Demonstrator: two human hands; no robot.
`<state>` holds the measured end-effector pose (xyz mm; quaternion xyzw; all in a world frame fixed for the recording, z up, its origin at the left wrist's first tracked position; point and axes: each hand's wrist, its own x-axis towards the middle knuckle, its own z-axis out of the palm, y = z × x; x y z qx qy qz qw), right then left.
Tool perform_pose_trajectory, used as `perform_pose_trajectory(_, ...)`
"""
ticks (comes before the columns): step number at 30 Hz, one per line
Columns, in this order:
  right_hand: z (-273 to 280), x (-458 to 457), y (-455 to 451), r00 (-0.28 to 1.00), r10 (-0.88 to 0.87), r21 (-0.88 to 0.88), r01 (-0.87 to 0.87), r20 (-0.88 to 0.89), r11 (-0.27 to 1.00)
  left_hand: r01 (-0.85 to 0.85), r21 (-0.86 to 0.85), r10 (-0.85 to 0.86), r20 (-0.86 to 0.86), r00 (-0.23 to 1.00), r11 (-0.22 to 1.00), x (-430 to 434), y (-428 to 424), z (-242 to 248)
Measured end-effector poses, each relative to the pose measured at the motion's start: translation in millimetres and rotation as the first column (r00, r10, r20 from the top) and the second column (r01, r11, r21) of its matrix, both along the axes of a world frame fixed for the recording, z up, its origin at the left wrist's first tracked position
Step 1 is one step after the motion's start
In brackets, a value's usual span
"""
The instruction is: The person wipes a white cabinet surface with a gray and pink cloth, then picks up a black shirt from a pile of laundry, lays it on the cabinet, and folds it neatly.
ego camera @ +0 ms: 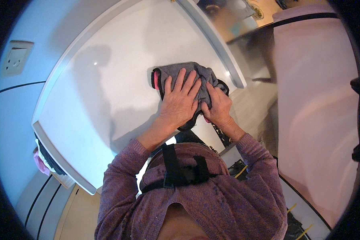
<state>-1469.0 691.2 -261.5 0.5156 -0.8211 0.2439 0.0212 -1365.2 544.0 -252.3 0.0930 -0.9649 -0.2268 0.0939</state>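
A grey cloth with black edging (pixel 195 67) lies bunched on the right part of a white raised-edge tabletop (pixel 132 45). Pink shows at the cloth's left end and below its right side. My left hand (pixel 181 97) rests flat on it, fingers spread. Close beside it, my right hand (pixel 217 103) grips a fold of the cloth with curled fingers. What lies inside or under the cloth is hidden.
A raised rim (pixel 210 42) runs along the table's far right side, with another at the lower left (pixel 63 159). Pink-white panels (pixel 315 90) stand at the right. A wall socket (pixel 17 58) is at the left. Fabric (pixel 42 162) sits beyond the lower left rim.
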Motion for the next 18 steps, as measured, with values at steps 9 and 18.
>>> perform_pose_trajectory(9, 7.7, -49.6, -69.6, 0.957, -0.289, 0.089, 0.291, -0.032, 0.953, 0.043, -0.154, -0.063, -0.123, 0.99, 0.987, -87.3, -58.5, -7.1)
perform_pose_trajectory(18, 3.3, -45.6, -77.5, 0.974, -0.225, 0.05, 0.226, -0.021, 0.973, -0.042, -0.218, 0.021, -0.098, 0.995, 0.975, -82.1, -66.5, -12.5)
